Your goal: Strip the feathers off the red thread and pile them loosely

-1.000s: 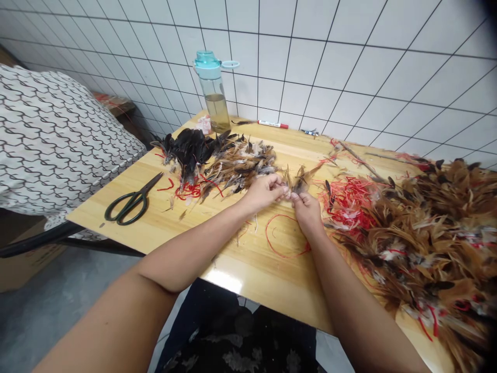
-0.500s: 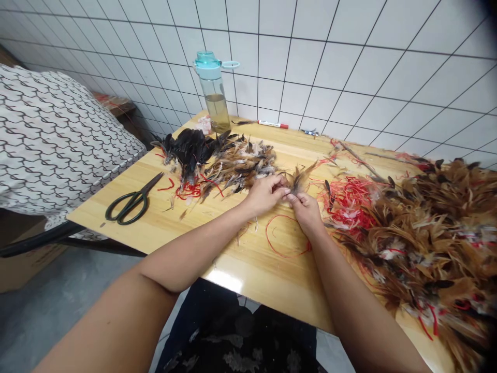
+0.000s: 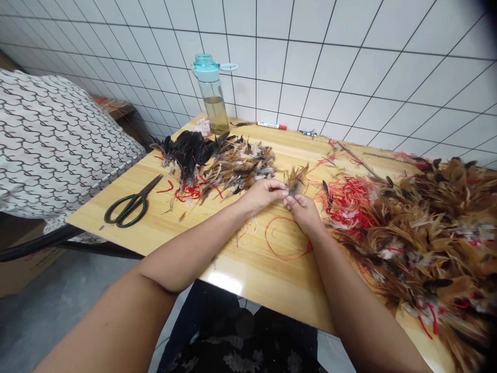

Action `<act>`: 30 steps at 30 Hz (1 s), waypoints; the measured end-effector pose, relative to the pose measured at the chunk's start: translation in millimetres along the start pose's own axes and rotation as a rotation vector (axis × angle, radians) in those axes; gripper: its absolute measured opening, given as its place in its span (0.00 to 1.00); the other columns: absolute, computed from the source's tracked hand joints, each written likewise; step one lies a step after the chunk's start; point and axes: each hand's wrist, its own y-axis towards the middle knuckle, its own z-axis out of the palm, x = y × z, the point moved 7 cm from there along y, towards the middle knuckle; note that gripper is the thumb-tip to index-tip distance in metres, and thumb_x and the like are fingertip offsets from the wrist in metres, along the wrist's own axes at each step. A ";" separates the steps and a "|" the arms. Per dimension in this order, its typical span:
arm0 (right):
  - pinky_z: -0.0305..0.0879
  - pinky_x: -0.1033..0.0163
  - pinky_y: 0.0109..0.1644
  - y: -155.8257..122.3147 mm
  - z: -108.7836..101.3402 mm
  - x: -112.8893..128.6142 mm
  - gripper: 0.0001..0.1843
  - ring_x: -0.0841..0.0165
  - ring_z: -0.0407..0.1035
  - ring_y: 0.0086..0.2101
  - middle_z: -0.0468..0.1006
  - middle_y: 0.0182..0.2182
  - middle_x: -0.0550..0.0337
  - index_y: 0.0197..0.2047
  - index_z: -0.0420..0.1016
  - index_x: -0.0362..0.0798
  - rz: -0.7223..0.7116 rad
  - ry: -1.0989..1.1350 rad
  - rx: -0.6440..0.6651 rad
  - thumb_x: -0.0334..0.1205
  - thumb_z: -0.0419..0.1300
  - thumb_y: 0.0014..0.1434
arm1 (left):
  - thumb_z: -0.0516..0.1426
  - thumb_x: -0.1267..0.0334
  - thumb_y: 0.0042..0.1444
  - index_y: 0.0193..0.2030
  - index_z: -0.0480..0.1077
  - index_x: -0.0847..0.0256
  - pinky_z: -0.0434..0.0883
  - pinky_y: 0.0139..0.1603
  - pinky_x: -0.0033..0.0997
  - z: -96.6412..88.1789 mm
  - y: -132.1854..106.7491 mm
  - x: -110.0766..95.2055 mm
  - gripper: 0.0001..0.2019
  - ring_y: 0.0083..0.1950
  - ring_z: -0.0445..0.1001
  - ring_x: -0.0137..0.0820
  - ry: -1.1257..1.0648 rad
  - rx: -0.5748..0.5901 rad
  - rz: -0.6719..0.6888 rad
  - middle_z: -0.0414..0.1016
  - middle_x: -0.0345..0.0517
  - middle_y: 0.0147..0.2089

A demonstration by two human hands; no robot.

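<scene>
My left hand (image 3: pixel 267 195) and my right hand (image 3: pixel 305 211) meet over the middle of the table, thumbs and fingertips pinched together. A small tuft of brown and grey feathers (image 3: pixel 297 178) stands up from between them, its quill ends hidden by the fingers. Beneath my right wrist a red string (image 3: pixel 267 235) lies in a loose loop on the wood. To the left of my hands is a pile of brown and white feathers (image 3: pixel 248 163), beside a bunch of black feathers (image 3: pixel 190 150). A tangle of red string (image 3: pixel 351 199) lies to the right.
Scissors (image 3: pixel 134 203) lie at the table's left side. A bottle (image 3: pixel 215 106) of yellowish liquid stands at the back, near a red-capped marker (image 3: pixel 271 125). Tied brown feather bundles (image 3: pixel 435 238) heap up on the right. A tiled wall (image 3: pixel 310 67) rises behind the table (image 3: pixel 240 259).
My left fingers have closed in lower beside my right fingertips, and the feather tuft has turned a little more upright. The view has shifted slightly.
</scene>
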 end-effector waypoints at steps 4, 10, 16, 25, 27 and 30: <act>0.55 0.64 0.29 -1.8 3.7 3.2 0.22 0.72 0.56 0.23 0.63 0.19 0.65 0.24 0.71 0.47 0.015 0.048 0.070 0.59 0.56 0.52 | 0.67 0.52 0.46 0.25 0.71 0.66 0.69 0.39 0.28 2.8 0.2 2.8 0.17 0.29 0.73 0.26 -0.090 0.054 -0.034 0.73 0.42 0.24; 0.54 0.65 0.28 -3.3 7.1 5.0 0.23 0.74 0.55 0.22 0.63 0.18 0.66 0.24 0.72 0.46 0.017 0.042 0.144 0.59 0.57 0.51 | 0.67 0.52 0.46 0.26 0.69 0.67 0.68 0.37 0.27 4.7 -1.0 4.6 0.19 0.29 0.72 0.25 -0.135 0.099 -0.063 0.73 0.41 0.24; 0.55 0.65 0.30 -1.1 9.1 0.4 0.18 0.74 0.56 0.23 0.64 0.19 0.66 0.25 0.73 0.46 -0.014 0.064 0.148 0.54 0.58 0.52 | 0.66 0.58 0.47 0.27 0.68 0.66 0.66 0.38 0.27 4.1 -0.4 -3.0 0.14 0.30 0.70 0.26 0.005 0.092 -0.032 0.72 0.40 0.25; 0.59 0.65 0.38 -1.8 11.0 6.9 0.19 0.73 0.63 0.29 0.74 0.25 0.63 0.27 0.76 0.46 -0.044 0.237 0.119 0.54 0.60 0.52 | 0.70 0.53 0.40 0.25 0.65 0.65 0.63 0.28 0.22 -4.4 3.2 24.8 0.21 0.25 0.65 0.22 -0.283 -0.097 -0.117 0.67 0.36 0.21; 0.59 0.65 0.38 -2.5 10.1 7.7 0.19 0.72 0.63 0.29 0.75 0.26 0.62 0.27 0.76 0.45 -0.039 0.280 0.117 0.55 0.62 0.51 | 0.72 0.55 0.37 0.25 0.66 0.66 0.65 0.28 0.22 -2.2 2.5 24.7 0.21 0.24 0.66 0.22 -0.370 -0.099 -0.134 0.68 0.37 0.22; 0.59 0.65 0.37 -4.0 10.5 9.1 0.20 0.72 0.63 0.29 0.76 0.25 0.62 0.26 0.76 0.46 -0.030 0.339 0.137 0.56 0.64 0.48 | 0.73 0.58 0.36 0.26 0.68 0.67 0.66 0.27 0.20 2.0 -1.0 21.9 0.21 0.25 0.67 0.21 -0.458 -0.103 -0.175 0.69 0.38 0.23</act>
